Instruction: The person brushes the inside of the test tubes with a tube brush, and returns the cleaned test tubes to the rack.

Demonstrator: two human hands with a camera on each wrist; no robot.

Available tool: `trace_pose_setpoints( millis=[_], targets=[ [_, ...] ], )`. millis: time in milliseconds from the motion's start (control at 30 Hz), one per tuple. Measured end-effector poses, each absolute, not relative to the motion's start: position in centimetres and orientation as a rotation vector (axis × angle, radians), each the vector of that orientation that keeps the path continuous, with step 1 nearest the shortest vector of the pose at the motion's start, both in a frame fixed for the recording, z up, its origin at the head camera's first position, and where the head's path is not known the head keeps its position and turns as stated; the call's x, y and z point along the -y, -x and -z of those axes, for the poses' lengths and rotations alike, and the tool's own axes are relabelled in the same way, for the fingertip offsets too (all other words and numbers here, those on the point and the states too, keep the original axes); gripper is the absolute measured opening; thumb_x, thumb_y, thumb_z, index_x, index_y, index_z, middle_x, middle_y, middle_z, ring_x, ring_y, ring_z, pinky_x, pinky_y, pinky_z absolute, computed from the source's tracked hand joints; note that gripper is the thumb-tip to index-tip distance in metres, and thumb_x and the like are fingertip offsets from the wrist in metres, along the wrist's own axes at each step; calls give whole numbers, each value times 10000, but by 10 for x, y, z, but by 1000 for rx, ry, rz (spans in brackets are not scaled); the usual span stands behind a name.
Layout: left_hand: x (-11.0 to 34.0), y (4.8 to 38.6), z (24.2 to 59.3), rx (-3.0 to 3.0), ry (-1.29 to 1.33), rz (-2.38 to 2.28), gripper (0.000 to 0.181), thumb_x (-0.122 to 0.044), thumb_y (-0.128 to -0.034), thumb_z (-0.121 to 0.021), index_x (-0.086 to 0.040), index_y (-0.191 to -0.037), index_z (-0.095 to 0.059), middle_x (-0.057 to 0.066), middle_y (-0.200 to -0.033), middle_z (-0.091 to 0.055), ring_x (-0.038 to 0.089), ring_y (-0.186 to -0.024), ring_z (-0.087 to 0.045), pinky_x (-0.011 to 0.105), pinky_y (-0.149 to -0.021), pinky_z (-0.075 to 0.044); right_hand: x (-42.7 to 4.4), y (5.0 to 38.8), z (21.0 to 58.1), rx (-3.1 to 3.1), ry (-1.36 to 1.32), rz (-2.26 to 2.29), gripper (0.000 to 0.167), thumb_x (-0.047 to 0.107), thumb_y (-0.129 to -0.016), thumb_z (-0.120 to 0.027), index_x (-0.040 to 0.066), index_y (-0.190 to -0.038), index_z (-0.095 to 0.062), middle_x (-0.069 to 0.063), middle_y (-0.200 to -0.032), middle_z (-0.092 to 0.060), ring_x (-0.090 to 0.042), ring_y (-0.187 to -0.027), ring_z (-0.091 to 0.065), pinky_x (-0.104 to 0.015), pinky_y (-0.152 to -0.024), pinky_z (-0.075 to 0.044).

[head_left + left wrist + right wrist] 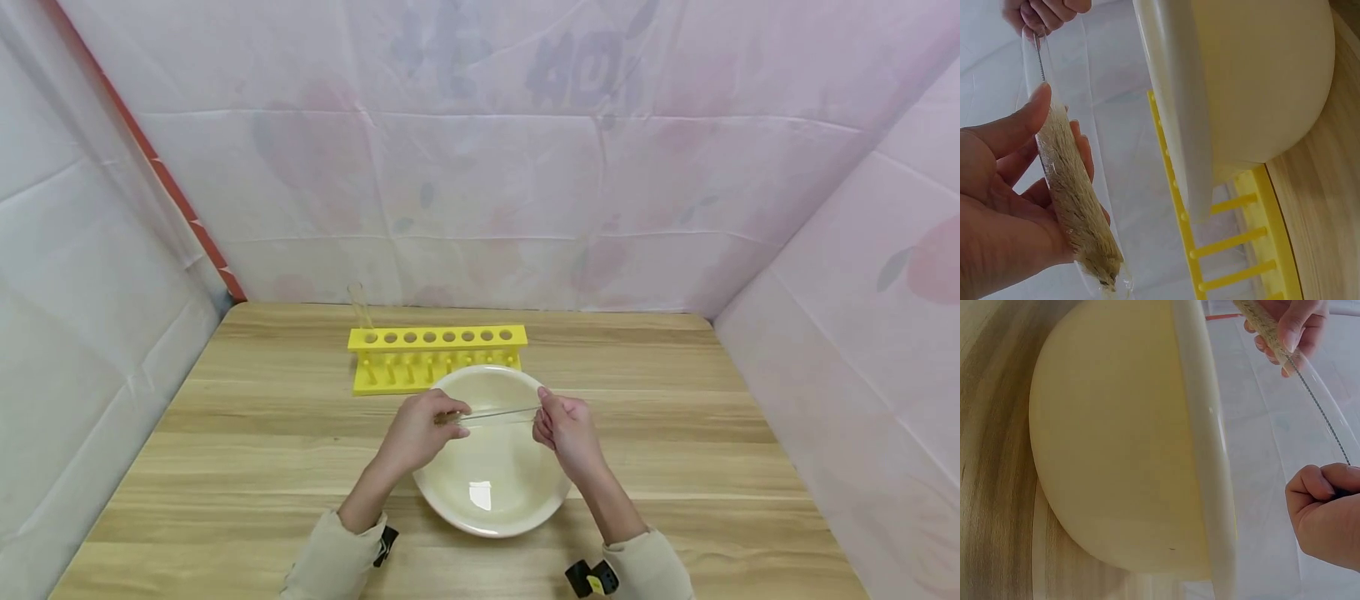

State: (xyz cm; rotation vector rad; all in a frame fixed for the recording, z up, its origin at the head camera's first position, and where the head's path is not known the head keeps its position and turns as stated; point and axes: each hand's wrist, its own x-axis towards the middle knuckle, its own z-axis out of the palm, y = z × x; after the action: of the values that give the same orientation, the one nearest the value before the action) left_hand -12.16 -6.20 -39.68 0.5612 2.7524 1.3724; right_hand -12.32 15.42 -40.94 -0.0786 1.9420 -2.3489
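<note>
Over a cream basin (480, 521), my left hand (423, 429) grips a clear glass test tube (498, 419) around its closed end. Inside the tube sits a test tube brush (1075, 194), its pale bristles down at the closed end and its twisted wire running up to the mouth. My right hand (566, 429) holds the brush's wire end with curled fingers, close to the tube's mouth. In the right wrist view the wire (1319, 406) stretches between the two hands. The brush's handle end is hidden in the right hand.
A yellow test tube rack (438, 336) stands behind the basin, partly covered by its rim. Another clear test tube (359, 304) leans in the rack's left end. All of it is on a wooden table (675, 433), with white cloth walls (480, 183) at the back and sides.
</note>
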Motion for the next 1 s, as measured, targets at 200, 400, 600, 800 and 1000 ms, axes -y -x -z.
trace_pose_setpoints(
  millis=[200, 400, 600, 800, 1000],
  targets=[
    [61, 121, 398, -2761, -564, -1374, 195, -69, -745, -738, -48, -937, -706, -2, -801, -606, 120, -714, -522, 249, -624, -438, -158, 124, 408, -1915, 26, 2297, 518, 104, -973, -406, 24, -506, -198, 34, -446, -274, -74, -388, -246, -196, -444, -212],
    [62, 121, 399, -2850, -646, -1344, 208, -78, -740, -742, -44, -942, -707, -1, -805, -611, 128, -712, -551, 238, -612, -446, -160, 125, 400, -1734, -154, 2284, 520, 86, -969, -390, 97, -468, -246, 34, -427, -277, -77, -352, -264, -228, -476, -273],
    [61, 120, 400, -2940, -701, -1338, 204, -94, -720, -755, -54, -916, -716, -21, -783, -604, 123, -691, -548, 218, -577, -427, -161, 126, 395, -1604, -219, 2311, 509, 68, -971, -364, 113, -473, -274, 33, -435, -279, -80, -356, -269, -241, -483, -276],
    [64, 121, 403, -2883, -667, -1385, 207, -67, -721, -754, -53, -924, -713, -6, -805, -618, 129, -721, -571, 233, -618, -460, -164, 126, 402, -1778, -33, 2248, 492, 93, -983, -381, 45, -502, -288, 18, -446, -298, -116, -402, -313, -240, -515, -331],
    [67, 122, 405, -2781, -592, -1451, 202, -55, -731, -748, -59, -929, -709, 1, -840, -638, 125, -764, -584, 243, -663, -479, -167, 126, 407, -2058, 197, 2122, 503, 160, -986, -413, -63, -549, -303, -38, -489, -361, -146, -463, -372, -241, -561, -372]
  ],
)
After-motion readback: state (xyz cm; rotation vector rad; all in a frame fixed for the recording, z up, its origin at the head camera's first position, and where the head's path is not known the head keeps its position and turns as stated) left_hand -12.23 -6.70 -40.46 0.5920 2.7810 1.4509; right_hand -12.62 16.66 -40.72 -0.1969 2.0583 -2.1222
